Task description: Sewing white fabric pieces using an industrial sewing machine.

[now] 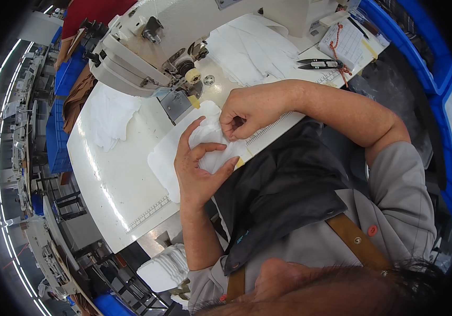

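Note:
A white fabric piece (pixel 172 152) lies at the near edge of the table, just in front of the sewing machine (pixel 136 60). Over it my left hand (pixel 202 166) rests with thumb and fingers curved and spread apart, fingertips at the cloth. Beside it, my right hand (pixel 252 108) is closed, its fingers curled and pinching at gathered white fabric close to the machine's head; the pinched spot is partly hidden.
White cut pieces (pixel 252 47) lie behind the machine head, and more fabric (pixel 113 113) at the left. Thread snips (pixel 320 63) and a paper pad (pixel 342 45) sit at the right. Below the table is a white fabric stack (pixel 163 268). Blue bins (pixel 57 134) stand left; another person (pixel 92 16) is beyond.

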Demonstrator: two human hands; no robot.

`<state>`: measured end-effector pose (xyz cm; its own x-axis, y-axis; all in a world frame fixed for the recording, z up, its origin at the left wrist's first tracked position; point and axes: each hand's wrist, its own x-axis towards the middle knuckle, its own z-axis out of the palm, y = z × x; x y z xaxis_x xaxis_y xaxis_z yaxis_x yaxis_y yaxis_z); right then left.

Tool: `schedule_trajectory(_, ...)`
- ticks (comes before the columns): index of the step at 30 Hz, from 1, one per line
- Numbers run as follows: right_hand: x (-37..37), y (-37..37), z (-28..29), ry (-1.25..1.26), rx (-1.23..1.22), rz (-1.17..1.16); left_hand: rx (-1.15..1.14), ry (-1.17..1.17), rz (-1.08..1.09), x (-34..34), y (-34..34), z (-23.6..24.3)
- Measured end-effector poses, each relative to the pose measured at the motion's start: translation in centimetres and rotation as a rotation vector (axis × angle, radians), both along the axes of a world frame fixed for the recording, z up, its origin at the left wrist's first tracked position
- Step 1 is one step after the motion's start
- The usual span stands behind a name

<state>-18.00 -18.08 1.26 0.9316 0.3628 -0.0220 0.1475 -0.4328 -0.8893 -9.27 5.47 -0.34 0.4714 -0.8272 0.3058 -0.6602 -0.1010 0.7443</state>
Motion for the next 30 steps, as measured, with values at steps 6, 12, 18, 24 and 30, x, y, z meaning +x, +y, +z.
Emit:
schedule_trajectory(6, 0.1, -0.1, 0.1, 0.032, 0.022, -0.008, 0.002, 0.003, -0.024, 0.2, 0.0, -0.1)
schedule_trajectory(12, 0.1, 0.0, 0.0, 0.045, 0.03, -0.008, 0.037, 0.034, 0.005, -0.4, -0.2, 0.5)
schedule_trajectory(18, 0.1, 0.1, -0.1, 0.049, 0.014, -0.024, 0.014, -0.011, 0.041, 0.1, 0.1, -0.7)
schedule_trajectory(24, 0.0, 0.1, 0.0, 0.057, -0.003, -0.036, 0.03, 0.006, 0.041, 0.1, 0.0, -0.3)
schedule_trajectory(30, 0.0, 0.1, -0.2, 0.04, 0.0, -0.035, 0.029, 0.014, 0.04, 0.0, 0.0, -0.1)
